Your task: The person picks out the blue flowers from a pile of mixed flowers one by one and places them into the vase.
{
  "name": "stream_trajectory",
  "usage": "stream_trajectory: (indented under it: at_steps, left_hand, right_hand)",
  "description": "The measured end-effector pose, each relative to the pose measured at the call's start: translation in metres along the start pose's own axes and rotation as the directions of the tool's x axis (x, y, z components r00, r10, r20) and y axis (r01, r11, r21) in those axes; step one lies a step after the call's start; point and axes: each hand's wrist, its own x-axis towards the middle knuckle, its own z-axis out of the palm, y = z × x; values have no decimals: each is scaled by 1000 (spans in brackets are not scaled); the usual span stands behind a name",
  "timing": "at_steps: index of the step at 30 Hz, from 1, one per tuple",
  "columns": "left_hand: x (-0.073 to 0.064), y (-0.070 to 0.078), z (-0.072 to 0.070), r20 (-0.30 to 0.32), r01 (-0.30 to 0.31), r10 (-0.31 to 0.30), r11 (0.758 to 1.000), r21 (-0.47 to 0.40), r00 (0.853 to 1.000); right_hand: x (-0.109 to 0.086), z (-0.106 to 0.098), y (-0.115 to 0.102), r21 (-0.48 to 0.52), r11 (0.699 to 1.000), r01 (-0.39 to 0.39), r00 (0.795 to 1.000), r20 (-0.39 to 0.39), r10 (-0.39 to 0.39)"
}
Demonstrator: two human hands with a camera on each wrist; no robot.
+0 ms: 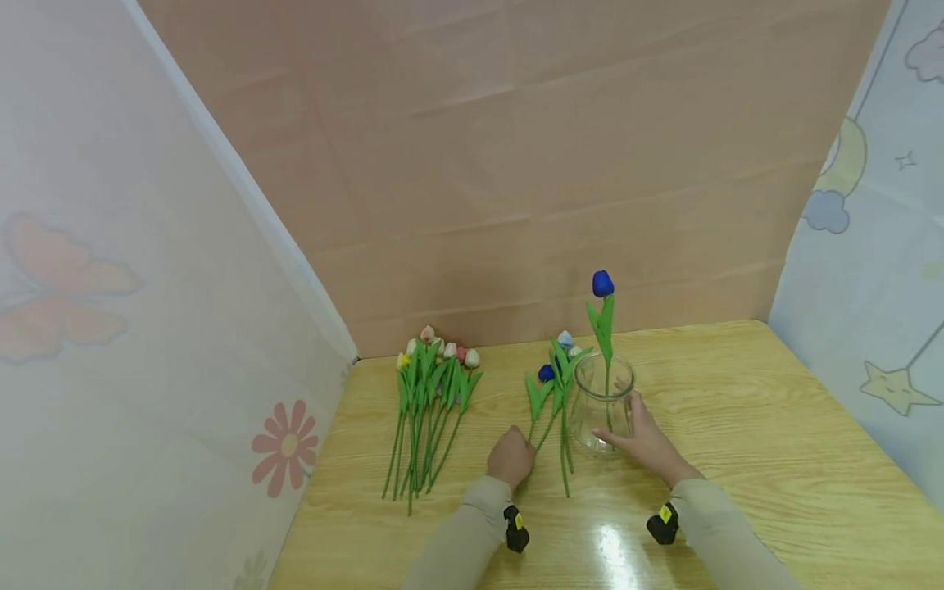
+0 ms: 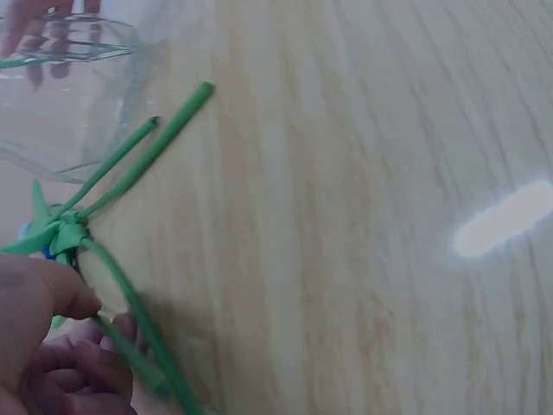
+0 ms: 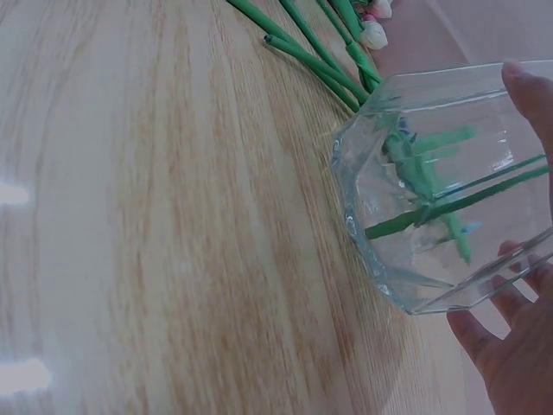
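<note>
My right hand [image 1: 649, 442] holds the side of a clear glass vase [image 1: 586, 422], fingers and thumb spread around it. In the right wrist view, the fingers [image 3: 471, 337] touch the glass. A dark blue artificial tulip [image 1: 602, 283] stands upright in the vase, its stem showing through the glass. Left of the vase, my left hand [image 1: 512, 457] pinches the green stem [image 2: 130, 350] of a tulip between thumb and fingers. That tulip lies among a small bunch of blue and white tulips [image 1: 564, 373], whose other stems point toward me.
A larger bunch of tulips [image 1: 428, 385] in pink, white and yellow lies on the left of the wooden table [image 1: 737, 426]. A brown backdrop [image 1: 479, 205] rises behind the table, with printed cloth on both sides.
</note>
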Motion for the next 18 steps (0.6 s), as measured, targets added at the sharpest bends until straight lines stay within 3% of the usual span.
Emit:
stream_trajectory:
  at_steps: [5, 9, 15, 18]
  left_hand:
    - [3, -3, -8, -38, 2, -4, 999, -41, 999]
    - [3, -2, -21, -55, 5, -13, 988, -157, 998]
    - [4, -1, -38, -123, -55, 16, 943, -327, 992]
    - [6, 1, -44, -166, -104, 35, 898, -428, 985]
  right_hand:
    - [1, 0, -1, 4, 1000, -3, 1000, 4, 3]
    - [2, 1, 0, 6, 1000, 4, 1000, 6, -5]
    - [1, -1, -2, 5, 1000, -1, 1000, 13, 1]
    - [1, -1, -2, 1, 1000, -2, 1000, 11, 2]
